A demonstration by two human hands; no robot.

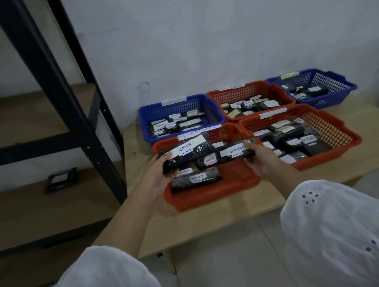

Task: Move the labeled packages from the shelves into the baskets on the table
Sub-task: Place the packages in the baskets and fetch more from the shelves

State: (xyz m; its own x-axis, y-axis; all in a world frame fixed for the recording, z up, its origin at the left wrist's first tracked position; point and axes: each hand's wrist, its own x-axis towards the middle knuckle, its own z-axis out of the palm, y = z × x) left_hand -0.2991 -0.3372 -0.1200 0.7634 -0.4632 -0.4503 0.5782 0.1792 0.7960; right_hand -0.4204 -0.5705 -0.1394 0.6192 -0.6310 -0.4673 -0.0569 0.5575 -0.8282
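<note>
Our left hand (158, 172) grips one black wrapped labeled package (188, 155) and our right hand (261, 158) a second package (234, 152) above the near orange plastic basket (213, 195); dropped too soon, they may slide out.

My head camera looks forward and down from close by at the low pale wooden table (193, 225), white painted wall (218, 33) behind, black metal shelf rack (40, 66) left.

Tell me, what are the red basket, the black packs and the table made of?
Red basket: looks like molded plastic, with lattice walls. Black packs, held by left hand and right hand: probably shiny plastic wrap, paper labels. Table: pale wood-look top, maybe laminate.
</note>
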